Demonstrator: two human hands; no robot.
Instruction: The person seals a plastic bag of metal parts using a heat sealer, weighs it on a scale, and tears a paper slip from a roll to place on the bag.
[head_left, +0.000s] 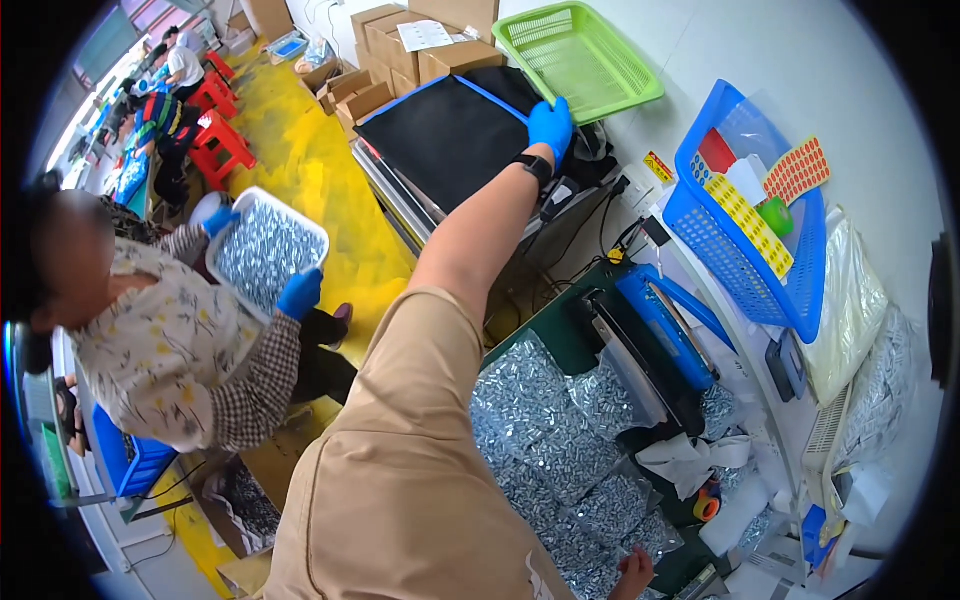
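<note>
My left hand (pixel 550 128), in a blue glove with a dark watch at the wrist, reaches far forward. Its fingers are closed on the near rim of a light green plastic basket (pixel 600 75), which is tilted and has nothing visible inside. Under that hand is a black cloth-like cover (pixel 445 135) with a blue edge, on top of a stack. At the lower right, my bare right hand (pixel 633 573) shows only its fingers, slightly apart with nothing seen in them. It is beside clear bags of small silvery metal cylinders (pixel 560 430) on a dark green surface.
At the left, a co-worker in blue gloves holds a white tub (pixel 322 240) of similar metal parts. Cardboard boxes (pixel 400 45) stand behind the stack. A blue basket (pixel 735 225) with sticker sheets and an orange tape roll (pixel 707 500) are at the right. Cables hang beside the stack.
</note>
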